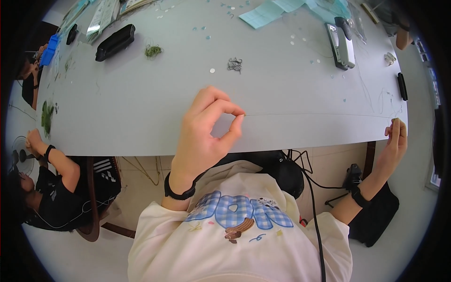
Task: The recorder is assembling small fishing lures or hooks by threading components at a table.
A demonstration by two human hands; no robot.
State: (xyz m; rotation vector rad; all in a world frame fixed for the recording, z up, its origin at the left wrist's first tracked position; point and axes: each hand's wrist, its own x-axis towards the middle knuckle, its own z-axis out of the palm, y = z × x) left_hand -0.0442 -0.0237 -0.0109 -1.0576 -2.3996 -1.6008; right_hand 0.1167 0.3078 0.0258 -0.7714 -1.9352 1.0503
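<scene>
A thin thread (310, 114) runs nearly straight across the near part of the table between my two hands. My left hand (206, 124) pinches one end of it between thumb and forefinger, above the table's front edge. Far out to the right, my right hand (396, 134) is closed on the other end with its fingertips. Beyond my left hand lie a small heap of dark hooks or wire bits (234, 65), too small to make out, and a white round disc (212, 70).
The grey table (164, 108) bears a green thread tangle (152, 50), a black case (115, 43), a silver-grey hole punch (341, 43), a black pen-like thing (402, 86) and light-blue paper (272, 13). A co-worker (54, 188) sits at the left, near a green bundle (47, 117).
</scene>
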